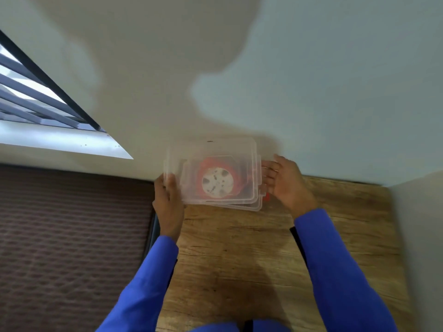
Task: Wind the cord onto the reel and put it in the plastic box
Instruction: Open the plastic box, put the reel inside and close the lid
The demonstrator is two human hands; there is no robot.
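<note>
Left hand (167, 200) and right hand (285, 180) clamped on clear plastic box (215, 149), orange reel (217, 182) inside; keep level, press lid evenly.

Lidded plastic box (239, 149) with orange reel (217, 180) inside, left hand (167, 197) and right hand (285, 180) gripping opposite ends.

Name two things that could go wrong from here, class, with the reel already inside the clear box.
1. The plastic box sits at the wooden table's far left corner; a nudge from the left hand could tip it off.
2. The right hand holds only the side latch, so its grip may slip and leave the lid unlatched over the reel.
</note>
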